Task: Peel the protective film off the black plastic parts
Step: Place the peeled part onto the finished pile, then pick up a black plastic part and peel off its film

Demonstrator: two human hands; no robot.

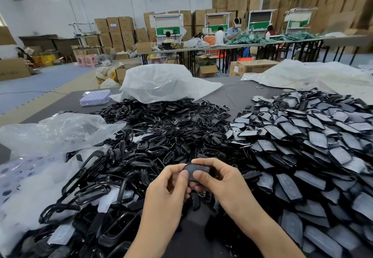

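Both hands are up over the near middle of the tabletop (238,94), and between them sits one small black part (196,169), held just above the heaps; the left hand (169,185) pinches its near-left edge, thumb on the top face, fingers curled beneath; the right hand (220,181) has the other end, thumb on top, fingers wrapped behind; so both grips are closed on the same piece, with nothing else in either.

This looks like the hunt for a film edge; the smart play is to let the right hand clamp the part firm while the left thumbnail picks at a corner, lifts a tab, then draws it back low along the face rather than straight up, so the film comes off whole; squeeze only the edges, since a glossy face would likely take prints.

The part itself is rounded and dark, with a dull grey sheen on top that may be film; whether any corner is lifted I cannot tell, because the thumbs cover it. To the right lies a wide heap of filmed parts (302,136), grey-faced; in the centre, a heap of black frames (161,132), shiny and bare; clear plastic bags (60,130) lie at the left.
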